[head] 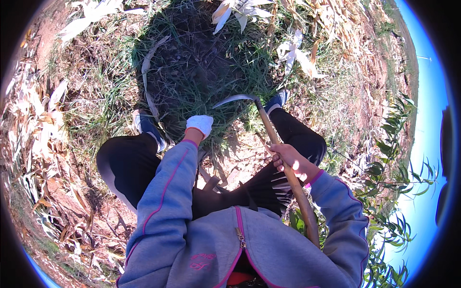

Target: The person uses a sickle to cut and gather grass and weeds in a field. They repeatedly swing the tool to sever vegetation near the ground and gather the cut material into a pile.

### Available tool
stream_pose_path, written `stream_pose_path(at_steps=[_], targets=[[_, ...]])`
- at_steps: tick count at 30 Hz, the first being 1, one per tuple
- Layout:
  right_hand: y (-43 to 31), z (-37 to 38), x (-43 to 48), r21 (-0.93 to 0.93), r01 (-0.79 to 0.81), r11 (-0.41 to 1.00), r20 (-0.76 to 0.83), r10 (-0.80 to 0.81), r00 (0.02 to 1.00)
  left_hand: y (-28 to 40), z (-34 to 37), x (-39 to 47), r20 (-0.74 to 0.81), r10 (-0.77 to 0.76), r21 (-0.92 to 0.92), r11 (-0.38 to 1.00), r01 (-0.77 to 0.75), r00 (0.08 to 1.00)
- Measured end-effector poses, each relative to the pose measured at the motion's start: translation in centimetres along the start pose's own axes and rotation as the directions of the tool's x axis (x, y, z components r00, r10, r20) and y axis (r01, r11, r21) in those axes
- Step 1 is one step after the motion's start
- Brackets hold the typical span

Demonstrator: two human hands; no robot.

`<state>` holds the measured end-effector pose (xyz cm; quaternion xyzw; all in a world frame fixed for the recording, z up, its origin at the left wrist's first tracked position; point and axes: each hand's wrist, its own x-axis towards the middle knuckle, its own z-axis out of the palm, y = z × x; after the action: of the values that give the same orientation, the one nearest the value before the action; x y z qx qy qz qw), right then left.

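Observation:
My right hand (288,158), bare, is closed around the long wooden handle of a sickle (268,126). Its thin curved metal blade (236,98) points left over the grass, near my right shoe (278,100). My left hand (201,124) wears a white knitted glove with an orange cuff edge. It is at the near side of a clump of green grass (223,82), left of and below the blade tip. The glove's fingers are hidden from above, so whether they grip any grass does not show.
Dry corn husks (297,54) lie ahead to the right, and more dry stalks and leaves (47,111) cover the ground at left. My left shoe (149,127) is beside the grass. A leafy green branch (389,144) stands at the right, near the sickle's handle end.

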<state>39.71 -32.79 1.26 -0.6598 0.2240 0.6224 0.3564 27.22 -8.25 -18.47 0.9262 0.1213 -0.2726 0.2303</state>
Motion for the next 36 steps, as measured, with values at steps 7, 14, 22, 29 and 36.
stream_pose_path(at_steps=[7, 14, 22, 29, 36], targets=[[-5.6, 2.6, 6.5, -0.097, 0.096, 0.991, 0.016, -0.094, 0.995, -1.0, 0.3, 0.4, -0.133, -0.148, -0.069, 0.988, 0.140, 0.980], [-6.2, 7.4, 12.2, -0.174, 0.117, 0.978, 0.080, -0.105, 0.991, -2.7, -1.5, 1.2, -0.147, -0.344, -0.146, 0.935, 0.323, 0.928], [-3.2, 8.5, 13.3, -0.312, 0.091, 0.946, 0.230, -0.018, 0.973, -4.5, 0.5, 1.7, 0.044, -0.491, -0.209, 0.847, 0.488, 0.870], [-1.6, 7.3, 11.2, -0.410, 0.131, 0.903, 0.210, -0.047, 0.977, -5.1, 1.5, 2.2, 0.032, -0.553, -0.207, 0.812, 0.546, 0.833], [-0.7, 6.4, 8.4, -0.371, 0.110, 0.922, 0.176, -0.047, 0.983, -3.5, 0.4, 1.9, 0.016, -0.457, -0.179, 0.874, 0.452, 0.889]])
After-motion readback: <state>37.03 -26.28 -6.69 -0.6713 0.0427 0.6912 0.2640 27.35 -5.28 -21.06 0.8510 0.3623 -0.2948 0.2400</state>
